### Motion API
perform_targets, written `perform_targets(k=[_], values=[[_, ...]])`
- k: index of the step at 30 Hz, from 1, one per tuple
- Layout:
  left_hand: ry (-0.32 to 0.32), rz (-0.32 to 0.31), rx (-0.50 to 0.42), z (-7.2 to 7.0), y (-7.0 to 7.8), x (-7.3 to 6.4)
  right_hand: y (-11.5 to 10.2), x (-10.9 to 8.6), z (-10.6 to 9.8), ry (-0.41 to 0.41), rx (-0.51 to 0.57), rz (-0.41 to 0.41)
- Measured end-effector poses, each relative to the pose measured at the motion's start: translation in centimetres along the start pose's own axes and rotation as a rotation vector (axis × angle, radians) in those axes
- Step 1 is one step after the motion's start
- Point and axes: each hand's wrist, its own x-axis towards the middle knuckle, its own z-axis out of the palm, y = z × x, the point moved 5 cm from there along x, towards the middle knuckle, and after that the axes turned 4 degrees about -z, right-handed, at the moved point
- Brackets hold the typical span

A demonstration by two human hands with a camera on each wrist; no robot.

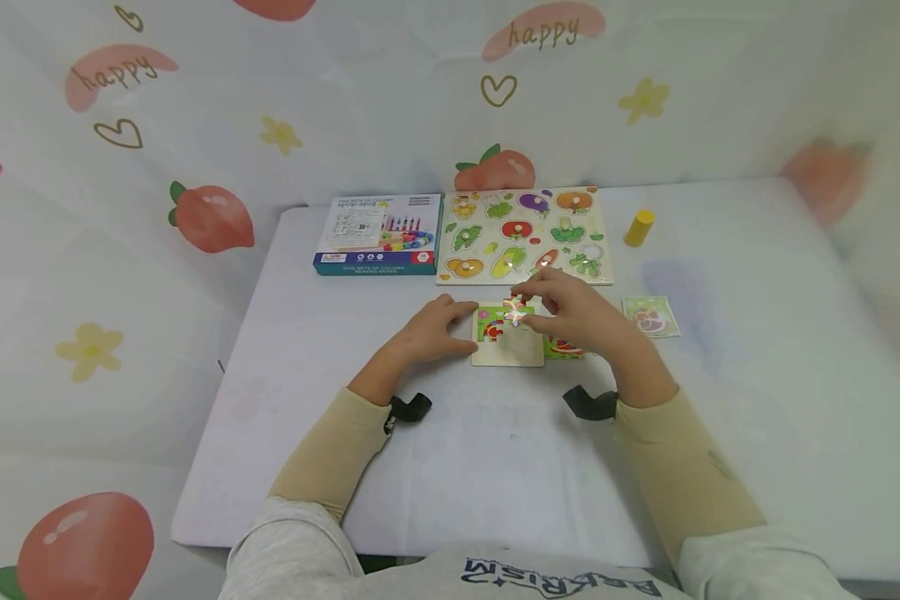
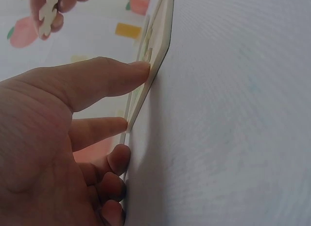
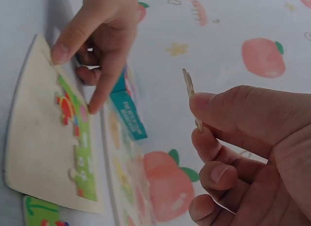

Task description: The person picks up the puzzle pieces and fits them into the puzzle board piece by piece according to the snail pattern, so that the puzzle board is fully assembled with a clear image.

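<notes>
A wooden jigsaw tray (image 1: 510, 354) lies on the table, with green and red pieces (image 3: 80, 114) fitted along its far side and bare wood nearer me. My left hand (image 1: 431, 333) is at its left edge, thumb and forefinger extended against the rim. The other fingers of that hand bend loosely, as the left wrist view shows. Above the tray, my right hand (image 1: 573, 312) pinches a puzzle piece (image 1: 515, 310) between thumb and forefinger. That piece appears nearly edge-on in the right wrist view. Beside the tray a green and red printed square (image 1: 564, 348) is partly covered by the right hand.
Behind the tray lies a vegetable puzzle board (image 1: 495, 250), with a boxed bead set (image 1: 378, 237) to its left. A yellow cylinder (image 1: 639, 227) stands at the back right. Nearer, a small picture card (image 1: 651, 317) lies right of my right hand.
</notes>
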Motion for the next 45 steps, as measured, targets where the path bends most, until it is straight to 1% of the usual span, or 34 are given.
perform_targets(k=[9, 14, 25, 34, 45], values=[[0.002, 0.006, -0.004, 0.0, 0.0, 0.1, 2.0, 1.3, 2.2, -0.074, 0.018, 0.095], [0.008, 0.010, -0.015, -0.1, 0.1, 0.0, 2.8, 1.8, 3.2, -0.103, 0.003, 0.105], [0.001, -0.008, -0.011, -0.1, 0.2, -0.1, 3.6, 2.1, 4.3, -0.134, -0.011, 0.146], [-0.001, -0.013, -0.018, -0.2, 0.3, -0.2, 4.0, 2.3, 4.9, -0.150, -0.062, 0.142], [-0.002, -0.014, -0.020, -0.2, 0.2, -0.1, 4.0, 2.4, 5.3, -0.142, -0.108, 0.130]])
